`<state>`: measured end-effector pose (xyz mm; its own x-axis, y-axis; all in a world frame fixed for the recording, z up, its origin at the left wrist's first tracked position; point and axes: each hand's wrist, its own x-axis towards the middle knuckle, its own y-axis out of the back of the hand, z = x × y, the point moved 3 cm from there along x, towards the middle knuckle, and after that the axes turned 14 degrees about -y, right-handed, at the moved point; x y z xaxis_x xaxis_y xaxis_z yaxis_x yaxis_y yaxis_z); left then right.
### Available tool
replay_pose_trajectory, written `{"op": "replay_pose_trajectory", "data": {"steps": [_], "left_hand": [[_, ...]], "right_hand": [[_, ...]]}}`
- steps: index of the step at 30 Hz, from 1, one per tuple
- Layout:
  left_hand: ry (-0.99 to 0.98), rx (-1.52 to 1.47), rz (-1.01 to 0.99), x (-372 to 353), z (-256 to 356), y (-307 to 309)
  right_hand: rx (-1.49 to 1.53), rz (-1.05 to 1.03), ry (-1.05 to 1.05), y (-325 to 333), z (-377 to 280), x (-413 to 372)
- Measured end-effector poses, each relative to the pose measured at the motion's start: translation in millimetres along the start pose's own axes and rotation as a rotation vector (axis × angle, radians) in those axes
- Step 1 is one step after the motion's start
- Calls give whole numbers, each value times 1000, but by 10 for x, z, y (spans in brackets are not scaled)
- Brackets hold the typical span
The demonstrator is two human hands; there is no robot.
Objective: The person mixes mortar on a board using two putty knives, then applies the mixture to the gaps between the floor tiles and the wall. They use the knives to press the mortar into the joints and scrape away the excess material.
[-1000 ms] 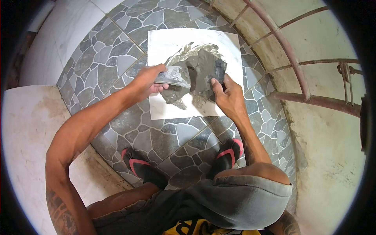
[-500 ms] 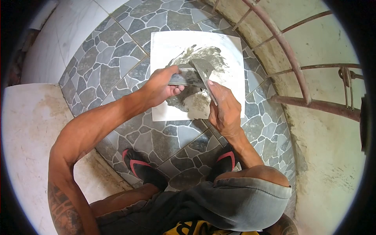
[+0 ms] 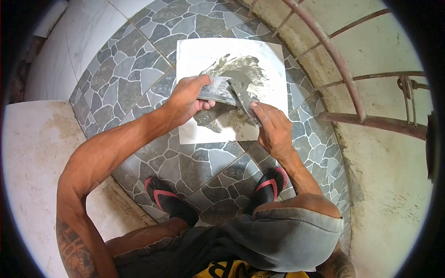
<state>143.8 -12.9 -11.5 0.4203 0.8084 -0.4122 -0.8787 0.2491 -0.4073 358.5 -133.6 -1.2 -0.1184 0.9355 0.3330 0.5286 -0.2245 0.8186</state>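
My left hand (image 3: 189, 96) grips a flat grey scraper (image 3: 219, 90), its blade pointing right and smeared with wet grey paste. Between the thumb and fingers of my right hand (image 3: 276, 130) is a second thin scraper (image 3: 244, 101), coated in the same paste. This second blade slants across the right end of the first one, and the two seem to touch. Below them on the floor lies a square white board or tile (image 3: 272, 60). Grey cement-like paste (image 3: 246, 68) is spread over its middle in streaks, with a thicker lump lower left. The scrapers hide part of it.
Grey stone-patterned floor tiles (image 3: 139, 60) surround the white square. A rusty metal frame (image 3: 340, 65) leans along the stained wall (image 3: 389, 176) at right. A pale ledge (image 3: 37, 153) runs at left. My feet in black flip-flops (image 3: 169, 201) stand near the square.
My right hand has moved slightly right and down, turning its scraper so that its paste-covered face shows. My left hand and its scraper have barely moved.
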Motion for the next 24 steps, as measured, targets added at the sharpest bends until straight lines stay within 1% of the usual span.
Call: {"op": "replay_pose_trajectory", "data": {"steps": [6,9,12,13,15,18,21,22,24], "left_hand": [[-54,18,-10,37,122,8],[-93,46,-34,53,183,-1],[-91,90,-20,46,262,-20],[-83,105,-11,41,270,-19],[-75,122,-24,32,273,-19],[-42,129,-48,-4,283,-16],[-7,107,-102,-32,277,13],[4,96,-123,-43,268,26],[7,99,-154,-59,248,45]], "right_hand": [[-77,-41,-83,44,217,-154],[6,6,-165,65,327,-196],[347,-152,-912,164,418,-255],[558,-9,-871,144,460,-251],[784,-13,-1035,173,515,-233],[1277,51,-1129,136,501,-162],[1535,73,-1155,177,427,-58],[1597,46,-1145,182,450,-61],[1597,11,-1131,195,480,-79]]}}
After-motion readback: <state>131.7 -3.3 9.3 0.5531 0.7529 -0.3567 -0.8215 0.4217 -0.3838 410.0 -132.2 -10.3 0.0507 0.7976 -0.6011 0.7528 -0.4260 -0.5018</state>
